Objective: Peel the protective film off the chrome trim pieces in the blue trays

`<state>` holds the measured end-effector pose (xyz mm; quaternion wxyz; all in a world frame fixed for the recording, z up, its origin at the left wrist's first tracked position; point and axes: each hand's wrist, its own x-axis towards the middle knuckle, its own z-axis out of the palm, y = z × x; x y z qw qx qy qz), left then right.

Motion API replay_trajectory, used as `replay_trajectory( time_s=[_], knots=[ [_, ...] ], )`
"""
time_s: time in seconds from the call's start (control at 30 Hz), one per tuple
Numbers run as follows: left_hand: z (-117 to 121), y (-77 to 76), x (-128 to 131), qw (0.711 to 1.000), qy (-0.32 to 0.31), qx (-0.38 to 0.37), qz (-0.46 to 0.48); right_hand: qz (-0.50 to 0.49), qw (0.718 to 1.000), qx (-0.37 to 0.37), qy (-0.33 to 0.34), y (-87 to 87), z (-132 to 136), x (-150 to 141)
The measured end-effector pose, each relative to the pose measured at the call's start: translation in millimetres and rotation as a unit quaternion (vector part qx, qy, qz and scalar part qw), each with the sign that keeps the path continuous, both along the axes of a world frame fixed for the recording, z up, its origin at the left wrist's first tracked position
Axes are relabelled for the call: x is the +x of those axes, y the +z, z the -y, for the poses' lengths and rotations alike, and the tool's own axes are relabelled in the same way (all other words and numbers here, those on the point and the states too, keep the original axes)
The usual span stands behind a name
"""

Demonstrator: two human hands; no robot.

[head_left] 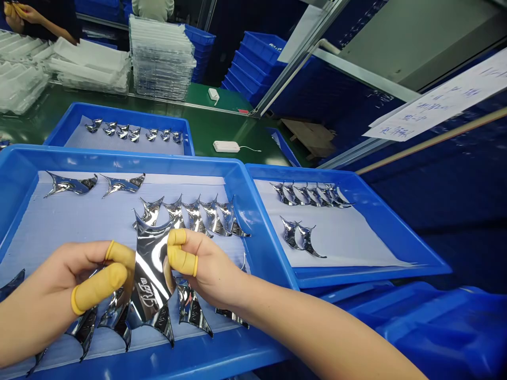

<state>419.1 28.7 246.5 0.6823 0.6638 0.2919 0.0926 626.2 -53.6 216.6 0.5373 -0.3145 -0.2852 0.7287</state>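
Observation:
Between my two hands, above the near blue tray (130,158), is a shiny chrome trim piece (152,264) with pointed corners and script lettering on its lower part. My right hand (198,258) pinches its right edge in yellow finger cots. At its left edge, my left hand (101,274) has its yellow-covered thumb and finger closed on the piece. Similar chrome pieces (190,309) lie on the white liner below, partly hidden by my hands. Two more chrome pieces (122,183) rest near the tray's back, with a tight row (212,216) to their right.
On the right, another blue tray (380,221) holds chrome pieces in two groups. A third blue tray (59,129) with smaller chrome parts stands behind. Stacked clear plastic trays (160,63), a white adapter (226,146) and blue bins (253,66) are farther back. A person's gloved hands (24,13) show top left.

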Motion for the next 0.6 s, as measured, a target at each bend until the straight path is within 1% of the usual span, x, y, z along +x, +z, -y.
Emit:
replay_trajectory(
  time_s=[0.1, 0.2, 0.37, 0.43, 0.6],
  knots=[
    [0.9, -1.8, 1.3, 0.995, 0.007, -0.095, 0.013, 0.013, 1.000, -0.009, 0.005, 1.9, 2.7, 0.8],
    [1.2, -2.2, 4.3, 0.989, 0.008, -0.145, 0.026, 0.019, 1.000, -0.020, 0.001, 3.3, 5.1, 0.1],
    [-1.5, -3.0, 8.6, 0.990, 0.006, -0.139, 0.017, 0.006, 0.999, -0.035, -0.010, 7.2, 7.8, -1.3],
    [-2.0, -4.7, 9.8, 0.989, 0.007, -0.148, 0.014, -0.005, 0.999, -0.048, -0.009, 8.7, 8.9, -2.0],
    [-1.3, -6.5, 13.5, 0.979, -0.014, -0.201, 0.019, -0.061, 0.996, -0.063, 0.034, 6.9, 12.0, -2.9]
  ],
)
